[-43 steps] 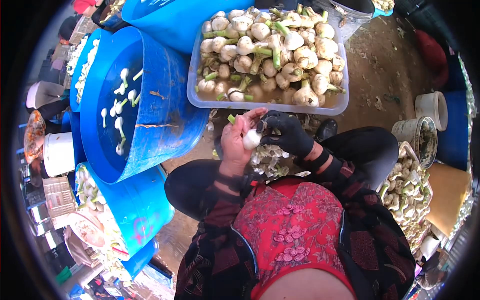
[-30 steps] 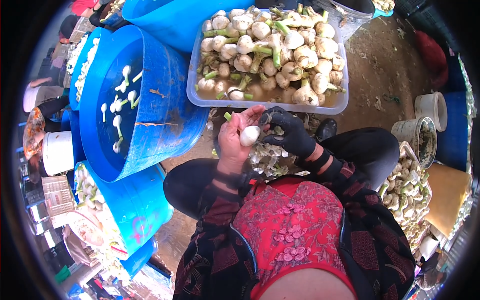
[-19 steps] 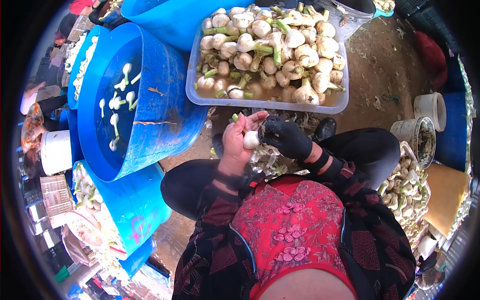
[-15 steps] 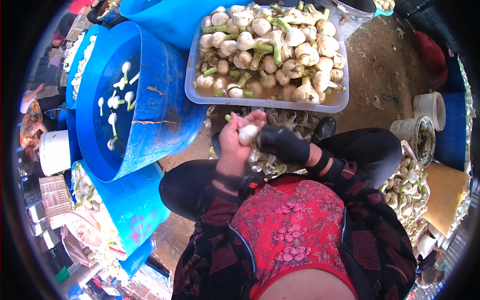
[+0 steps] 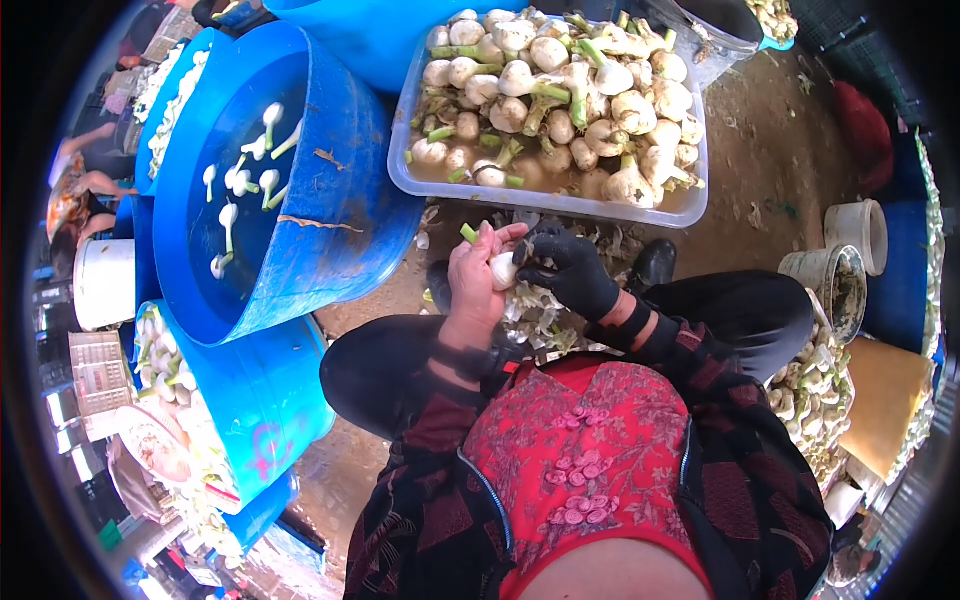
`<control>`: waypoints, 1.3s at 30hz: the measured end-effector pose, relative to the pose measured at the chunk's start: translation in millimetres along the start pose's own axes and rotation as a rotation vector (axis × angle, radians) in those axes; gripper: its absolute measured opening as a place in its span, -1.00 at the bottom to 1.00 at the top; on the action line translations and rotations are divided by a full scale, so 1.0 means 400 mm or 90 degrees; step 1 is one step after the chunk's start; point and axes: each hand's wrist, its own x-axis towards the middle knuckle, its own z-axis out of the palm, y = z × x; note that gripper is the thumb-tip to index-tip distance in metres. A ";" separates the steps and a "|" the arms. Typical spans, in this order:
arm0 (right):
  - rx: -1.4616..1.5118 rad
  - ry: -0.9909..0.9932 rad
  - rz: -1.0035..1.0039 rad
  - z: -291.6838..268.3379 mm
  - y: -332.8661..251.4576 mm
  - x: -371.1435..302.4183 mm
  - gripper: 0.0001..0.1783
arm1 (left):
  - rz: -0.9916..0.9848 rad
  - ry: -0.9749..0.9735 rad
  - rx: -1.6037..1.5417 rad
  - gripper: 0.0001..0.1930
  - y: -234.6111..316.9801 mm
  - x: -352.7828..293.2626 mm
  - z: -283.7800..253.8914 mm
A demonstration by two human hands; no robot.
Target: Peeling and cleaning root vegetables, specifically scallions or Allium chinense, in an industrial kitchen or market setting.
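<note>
Fingers [image 5: 486, 240] of the bare left hand [image 5: 474, 281] close around a bulb [image 5: 503, 271], its long axis slanting from green stem [image 5: 468, 233], upper left, to rounded white end, lower right, beside the gloved right hand [image 5: 572, 275]. Whether the curled black fingers pinch anything, I cannot tell from here. Beyond: smooth translucent tub [image 5: 560, 204], soil-streaked globes [image 5: 634, 112]; below, papery peelings [image 5: 538, 318].

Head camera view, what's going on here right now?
The person's bare left hand holds one white bulb, and the black-gloved right hand is right at it. Just ahead stands a translucent tub heaped with more bulbs, while stemmed ones lie inside a blue barrel to the left.
</note>
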 end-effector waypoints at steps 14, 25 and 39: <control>-0.228 -0.040 -0.101 0.009 0.044 0.067 -0.84 | 0.023 -0.009 -0.531 -0.52 0.238 0.018 -0.028; -0.816 -0.372 -0.069 0.032 0.145 0.374 -0.82 | 0.177 0.041 -0.009 -0.76 0.220 0.023 -0.097; -0.070 -0.181 -0.035 -0.103 -0.039 0.282 -0.83 | 0.119 -0.140 0.124 -0.37 0.104 0.017 0.054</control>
